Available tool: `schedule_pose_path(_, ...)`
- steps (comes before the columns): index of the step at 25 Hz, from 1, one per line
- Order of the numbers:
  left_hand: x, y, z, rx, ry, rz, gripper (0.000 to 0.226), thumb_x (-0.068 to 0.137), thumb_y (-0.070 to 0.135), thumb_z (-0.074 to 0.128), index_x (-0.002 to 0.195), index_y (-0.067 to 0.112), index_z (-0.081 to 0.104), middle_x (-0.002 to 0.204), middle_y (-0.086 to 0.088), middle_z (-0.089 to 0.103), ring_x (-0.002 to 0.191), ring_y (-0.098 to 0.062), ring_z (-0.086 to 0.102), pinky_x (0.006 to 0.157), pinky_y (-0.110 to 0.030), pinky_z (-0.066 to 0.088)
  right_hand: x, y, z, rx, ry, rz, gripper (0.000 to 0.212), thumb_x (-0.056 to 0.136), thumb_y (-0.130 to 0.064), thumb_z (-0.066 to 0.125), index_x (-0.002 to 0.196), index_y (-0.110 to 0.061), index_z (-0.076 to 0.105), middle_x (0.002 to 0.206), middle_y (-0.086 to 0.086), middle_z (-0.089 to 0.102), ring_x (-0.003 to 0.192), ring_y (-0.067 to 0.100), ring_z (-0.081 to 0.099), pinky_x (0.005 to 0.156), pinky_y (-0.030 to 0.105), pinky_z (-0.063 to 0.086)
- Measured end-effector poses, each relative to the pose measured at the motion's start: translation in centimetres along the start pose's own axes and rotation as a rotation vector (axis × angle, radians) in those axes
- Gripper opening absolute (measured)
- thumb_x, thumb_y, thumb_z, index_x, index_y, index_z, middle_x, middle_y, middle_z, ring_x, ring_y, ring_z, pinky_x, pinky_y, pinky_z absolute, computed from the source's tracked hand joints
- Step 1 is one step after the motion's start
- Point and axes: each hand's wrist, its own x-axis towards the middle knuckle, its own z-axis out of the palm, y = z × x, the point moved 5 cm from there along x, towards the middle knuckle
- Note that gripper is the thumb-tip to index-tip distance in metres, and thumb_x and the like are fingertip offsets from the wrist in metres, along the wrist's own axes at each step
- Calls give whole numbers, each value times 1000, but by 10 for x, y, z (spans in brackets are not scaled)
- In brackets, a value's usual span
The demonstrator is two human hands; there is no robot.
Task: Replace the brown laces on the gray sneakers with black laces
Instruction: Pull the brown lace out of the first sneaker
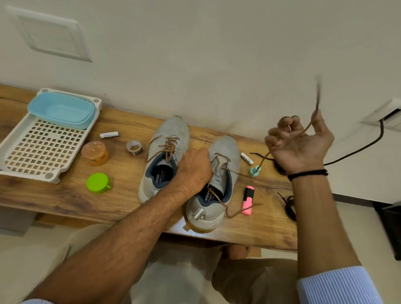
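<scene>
Two gray sneakers stand side by side on the wooden bench [60, 197]. The left sneaker [171, 134] still carries its tied brown lace [169, 146]. My left hand [194, 168] grips the right sneaker [226, 148] at its tongue. My right hand [297, 141] is raised to the right of the shoe and holds the loosened brown lace [236, 172], which runs from the eyelets up through my curled fingers; its free end is blurred above. Black laces [290, 205] lie at the bench's right edge.
A white perforated tray [44, 146] with a blue tub [61, 111] sits at the left. An orange jar [95, 153], green lid [98, 182], tape roll [134, 147], two batteries, a teal clip [254, 171] and a pink highlighter [247, 200] lie around the shoes. A black cable [363, 146] hangs from the wall.
</scene>
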Motion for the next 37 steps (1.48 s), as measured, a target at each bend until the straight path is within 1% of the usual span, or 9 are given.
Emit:
schedule_pose_path(3, 0, 1, 0, 1, 2, 0, 15, 94, 11, 57, 108, 5, 60, 111, -15, 62, 100, -29, 60, 70, -32, 43, 6, -15, -53, -746, 658, -174, 17, 72, -31, 58, 77, -15, 59, 75, 4, 58, 64, 25, 51, 55, 28, 38)
schedule_pose_path(5, 0, 2, 0, 5, -4, -2, 17, 95, 11, 57, 110, 5, 59, 112, -15, 62, 102, -29, 59, 71, -32, 42, 12, -14, -53, -1269, 772, -289, 23, 75, -21, 60, 96, -12, 65, 93, 7, 64, 88, 28, 59, 74, 29, 46)
schedule_pose_path(12, 2, 1, 2, 38, -30, 13, 25, 94, 15, 58, 118, 9, 59, 114, -14, 61, 105, -31, 59, 75, -37, 45, 44, 85, 15, -1857, -80, -283, 15, 86, -21, 72, 100, -16, 74, 95, -1, 73, 84, 9, 62, 75, 19, 43)
schedule_pose_path(20, 8, 3, 10, 65, -60, 74, 35, 97, 25, 56, 132, 20, 57, 114, -10, 61, 105, -29, 59, 73, -37, 44, 39, 94, 23, -2072, -32, -429, 11, 86, -19, 63, 81, -12, 70, 92, 8, 72, 89, 29, 65, 74, 34, 51)
schedule_pose_path(26, 4, -2, 7, -19, -122, 49, 41, 94, 14, 58, 134, 17, 58, 124, -14, 61, 110, -32, 59, 94, -41, 51, 40, 57, -9, -1690, 443, -346, 19, 93, -13, 51, 81, -4, 63, 83, 14, 68, 85, 34, 64, 60, 25, 42)
schedule_pose_path(28, 3, -1, 8, -20, -116, 54, 40, 93, 12, 58, 133, 17, 59, 123, -14, 61, 111, -32, 59, 95, -42, 52, 43, 58, -15, -1661, 344, -311, 13, 91, -16, 56, 102, -10, 60, 97, 10, 65, 92, 31, 64, 71, 27, 53)
schedule_pose_path(31, 4, 1, 8, -13, -106, 49, 38, 94, 12, 58, 131, 15, 59, 121, -14, 61, 110, -32, 59, 91, -40, 52, 45, 76, 3, -1928, -17, -380, 52, 85, -19, 70, 133, -29, 53, 137, 11, 43, 124, 28, 43, 103, 39, 41)
schedule_pose_path(35, 4, 2, 8, 14, -110, 37, 40, 92, 12, 59, 132, 17, 59, 119, -14, 62, 109, -32, 60, 87, -38, 51, 50, 96, 16, -2083, -218, -471, 3, 83, -28, 73, 86, -29, 75, 106, -3, 65, 108, 22, 55, 91, 40, 48)
schedule_pose_path(37, 4, 0, 8, 1, -122, 37, 42, 92, 11, 58, 133, 18, 59, 122, -14, 62, 111, -33, 59, 92, -40, 52, 48, 91, 14, -1991, -122, -439, 11, 85, -28, 72, 77, -21, 75, 88, -4, 72, 90, 19, 65, 78, 35, 54)
